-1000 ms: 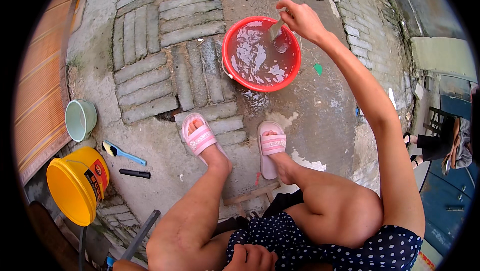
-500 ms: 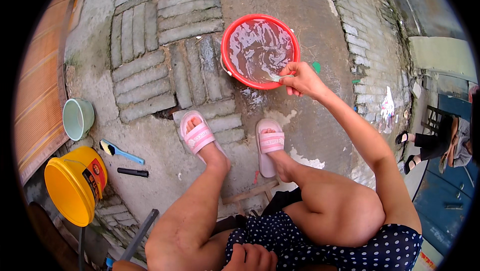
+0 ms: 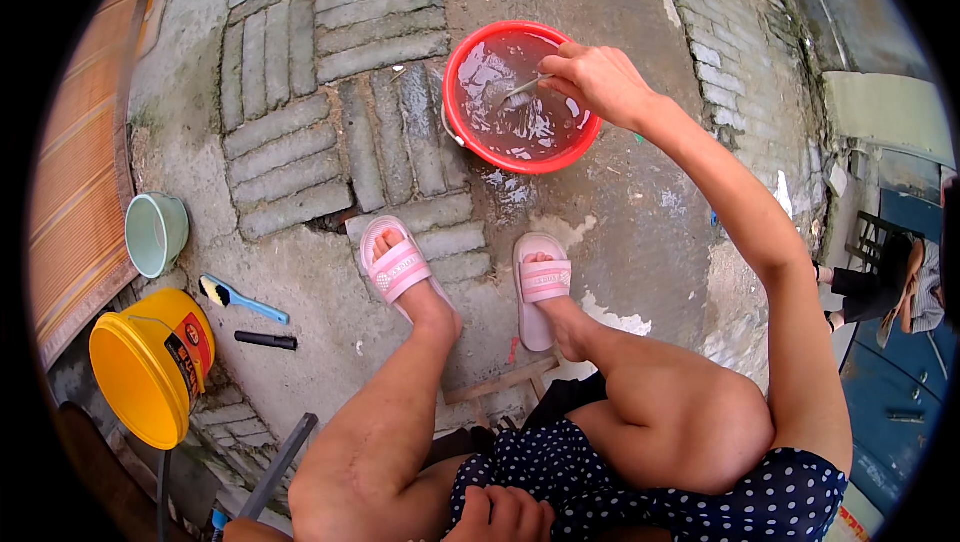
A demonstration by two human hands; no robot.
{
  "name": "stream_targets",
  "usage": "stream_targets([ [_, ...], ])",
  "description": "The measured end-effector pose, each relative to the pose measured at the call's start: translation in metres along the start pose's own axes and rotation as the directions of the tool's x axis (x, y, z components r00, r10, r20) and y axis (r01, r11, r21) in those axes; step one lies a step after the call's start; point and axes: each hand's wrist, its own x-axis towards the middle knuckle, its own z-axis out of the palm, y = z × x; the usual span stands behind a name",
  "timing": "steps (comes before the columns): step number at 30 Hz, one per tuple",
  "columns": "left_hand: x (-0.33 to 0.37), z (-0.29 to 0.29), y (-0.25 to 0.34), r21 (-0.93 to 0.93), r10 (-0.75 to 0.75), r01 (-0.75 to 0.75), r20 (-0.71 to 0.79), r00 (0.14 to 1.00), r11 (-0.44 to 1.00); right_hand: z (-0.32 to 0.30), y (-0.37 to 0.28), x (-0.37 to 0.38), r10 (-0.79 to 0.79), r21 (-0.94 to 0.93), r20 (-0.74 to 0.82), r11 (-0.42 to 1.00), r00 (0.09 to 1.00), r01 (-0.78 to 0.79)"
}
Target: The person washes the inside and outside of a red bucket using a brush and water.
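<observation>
A red bucket [image 3: 453, 132] of cloudy, rippling water [image 3: 520, 137] stands on the ground ahead of my feet. Over its right rim reaches my right hand [image 3: 598, 85], closed with a pinch on a thin pale stick-like tool [image 3: 525, 88]. The tool slants down to the left into the water, so its far end and exact kind are hidden. My left hand [image 3: 505, 514] rests on my dark polka-dot clothing [image 3: 590, 477] at the lower edge. Its fingers are curled in, and whatever may be inside them is hidden.
At left stand a yellow bucket [image 3: 140, 377] and a pale green pail [image 3: 155, 235], near a blue-handled brush [image 3: 245, 302] and a black bar-shaped object [image 3: 266, 340]. My feet in pink slippers [image 3: 400, 270] flank the near ground. Another person [image 3: 890, 287] sits at far right.
My right hand has moved farther away across the bucket's right side, taking the stick-like tool with it. More of the tool shows now. My left hand stays in place.
</observation>
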Motion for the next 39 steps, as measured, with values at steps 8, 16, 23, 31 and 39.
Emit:
stream_targets([
  [8, -0.003, 0.001, 0.004, 0.016, -0.006, 0.005, 0.018, 1.0, 1.0, -0.008, 0.047, -0.021, -0.079, -0.299, 0.082, 0.949, 0.993, 0.101],
  [16, 0.004, -0.003, 0.0, -0.006, -0.013, 0.013, 0.033, 0.999, 1.0, 0.007, -0.033, -0.056, 0.136, -0.117, 0.412, 0.989, 0.901, -0.095],
  [23, 0.001, -0.002, -0.001, -0.052, -0.009, 0.011, 0.038, 0.999, 0.999, 0.02, -0.068, 0.005, 0.254, 0.592, 0.479, 0.613, 0.84, -0.523],
  [31, 0.005, -0.001, -0.008, -0.045, 0.005, -0.004, 0.03, 1.0, 0.999, 0.012, -0.002, 0.058, 0.532, 0.793, 0.603, -0.475, 0.594, -0.381],
  [39, 0.002, -0.004, 0.001, -0.01, 0.016, -0.015, 0.05, 0.999, 1.0, 0.016, 0.031, -0.002, 0.533, 0.436, 0.176, 0.712, 0.828, -0.551],
])
